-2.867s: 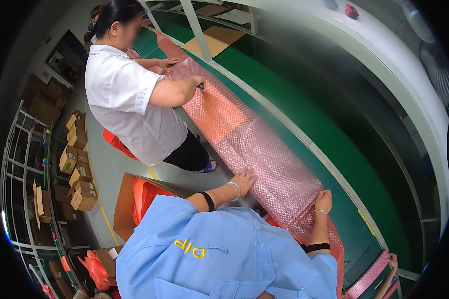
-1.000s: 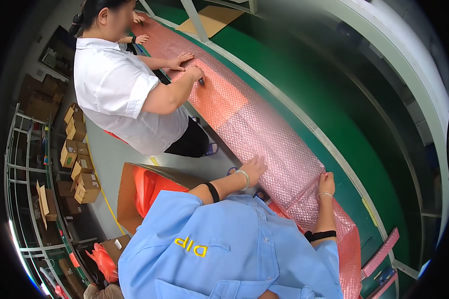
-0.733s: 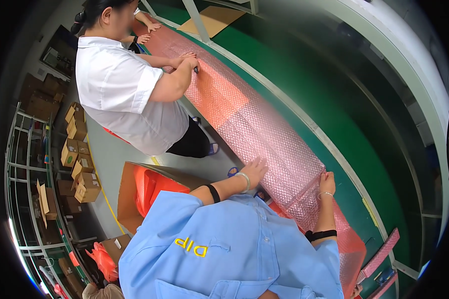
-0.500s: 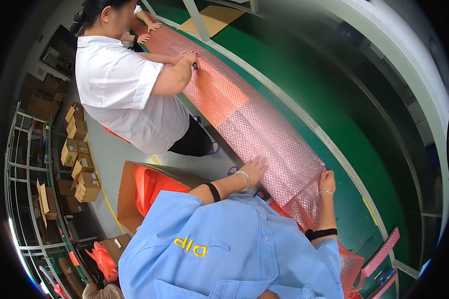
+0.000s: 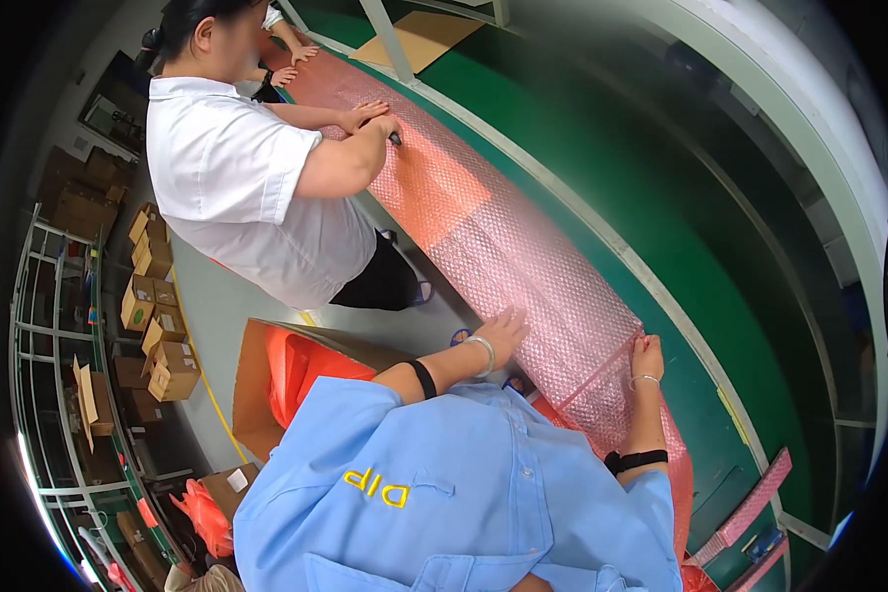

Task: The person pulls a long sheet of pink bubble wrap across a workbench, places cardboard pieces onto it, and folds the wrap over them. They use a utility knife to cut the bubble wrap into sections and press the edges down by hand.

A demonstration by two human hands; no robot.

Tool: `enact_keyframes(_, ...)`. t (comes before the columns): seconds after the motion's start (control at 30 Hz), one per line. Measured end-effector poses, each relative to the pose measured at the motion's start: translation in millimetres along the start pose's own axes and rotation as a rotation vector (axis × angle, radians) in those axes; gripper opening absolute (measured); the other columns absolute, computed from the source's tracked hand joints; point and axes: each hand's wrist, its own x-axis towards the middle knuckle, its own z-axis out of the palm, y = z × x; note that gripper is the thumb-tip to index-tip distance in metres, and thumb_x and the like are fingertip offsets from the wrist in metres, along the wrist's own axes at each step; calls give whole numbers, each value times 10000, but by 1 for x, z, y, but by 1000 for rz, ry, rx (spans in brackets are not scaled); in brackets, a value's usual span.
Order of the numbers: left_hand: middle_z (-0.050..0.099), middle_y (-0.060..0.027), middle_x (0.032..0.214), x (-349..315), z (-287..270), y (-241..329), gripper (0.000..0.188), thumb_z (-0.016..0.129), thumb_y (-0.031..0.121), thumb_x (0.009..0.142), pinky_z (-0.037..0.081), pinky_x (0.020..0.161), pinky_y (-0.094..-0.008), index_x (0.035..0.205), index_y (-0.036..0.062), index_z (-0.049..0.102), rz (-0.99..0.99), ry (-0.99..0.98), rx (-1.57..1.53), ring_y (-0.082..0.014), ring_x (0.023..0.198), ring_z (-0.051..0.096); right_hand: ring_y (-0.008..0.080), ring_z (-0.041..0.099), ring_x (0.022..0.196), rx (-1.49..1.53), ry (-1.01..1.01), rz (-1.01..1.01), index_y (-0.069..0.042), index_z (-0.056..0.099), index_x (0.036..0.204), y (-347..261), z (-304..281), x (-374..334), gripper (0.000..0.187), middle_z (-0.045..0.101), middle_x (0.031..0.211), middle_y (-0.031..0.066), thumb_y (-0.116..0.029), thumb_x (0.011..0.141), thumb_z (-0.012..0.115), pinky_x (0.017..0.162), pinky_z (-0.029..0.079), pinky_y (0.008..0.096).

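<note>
A long sheet of pink bubble wrap (image 5: pixel 553 286) lies along the green bench top. On its near left edge my left hand (image 5: pixel 504 335) rests flat, fingers stretched out. My right hand (image 5: pixel 647 357) has its fingers closed on the bubble wrap's right edge, where a straight line crosses the sheet. More of the wrap hangs down past my right forearm. Further along, a co-worker in a white shirt (image 5: pixel 232 168) grips a small dark tool (image 5: pixel 395 138) over the sheet, the other hand lying on it.
Another person's hands (image 5: pixel 296 61) press the far end of the sheet. An open cardboard box (image 5: pixel 255 395) with red plastic stands at my left. Shelving (image 5: pixel 54 345) and boxes line the left side. A pale frame rail (image 5: pixel 602 232) borders the bench's right side.
The co-worker's hand with the dark tool has shifted slightly right and nearer. Close to my right hand the wrap looks smoother, and its hanging part has spread. My hands have hardly moved.
</note>
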Motion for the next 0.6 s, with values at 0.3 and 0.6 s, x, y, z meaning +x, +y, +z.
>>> enact_keyframes(0.3,203,-183,1468,2,3,1,665,522,45,747,229,1098,-428,1378,57,314,-38,-26,4,-392,1352,190,327,599,718,-7,-9,0,-50,525,885,-2,-1,-1,216,611,778,150,-261,857,560,667,459,416)
enact_keyframes(0.6,204,-187,1467,1,4,6,659,525,57,753,237,1091,-439,1377,54,314,-51,-15,28,-400,1349,191,329,603,720,-10,-12,-1,-50,528,890,1,-1,-1,223,614,786,157,-267,856,559,668,460,416)
